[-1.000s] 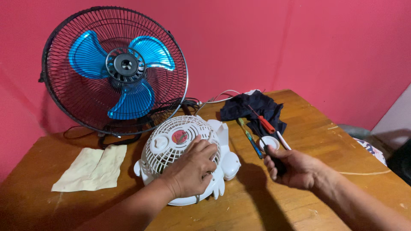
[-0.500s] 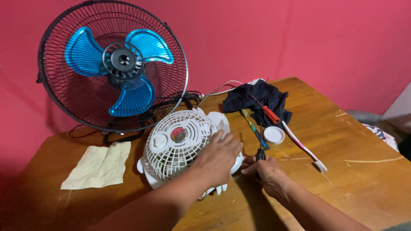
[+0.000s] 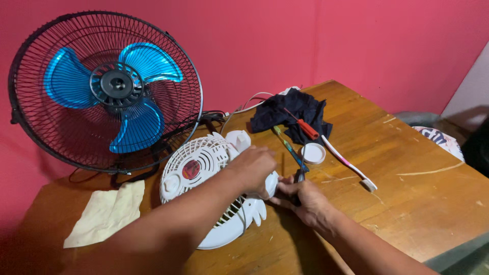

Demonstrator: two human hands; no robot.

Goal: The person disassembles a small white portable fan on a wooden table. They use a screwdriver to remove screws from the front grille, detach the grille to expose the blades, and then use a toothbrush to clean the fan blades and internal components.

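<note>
Far left of the grip: cream folded cloth (image 3: 104, 214) flat on the brown wooden table (image 3: 417, 153), and behind it a black wire-cage fan with blue blades (image 3: 104, 86), upright against the pink wall.

Left hand (image 3: 252, 168) closed over the right edge of the small white plastic fan housing with slotted grille (image 3: 204, 178), which lies tilted on the table, grille up. Right hand (image 3: 303, 198) sits just right of that hold, fingers wrapped round a black-handled screwdriver (image 3: 299, 175), tip at the housing's side.

Handling call: housing looks light, stiff, thin-walled; grille ribs likely brittle, smooth shell could slide on wood. Hold by the solid rim or side lug, not the ribs.

Right of the grip: green-blue screwdriver (image 3: 285, 144), white round cap (image 3: 313, 153), white-pink toothbrush (image 3: 349, 165). Beyond them, red-handled screwdriver (image 3: 304, 127) on a dark blue rag (image 3: 288, 112).
</note>
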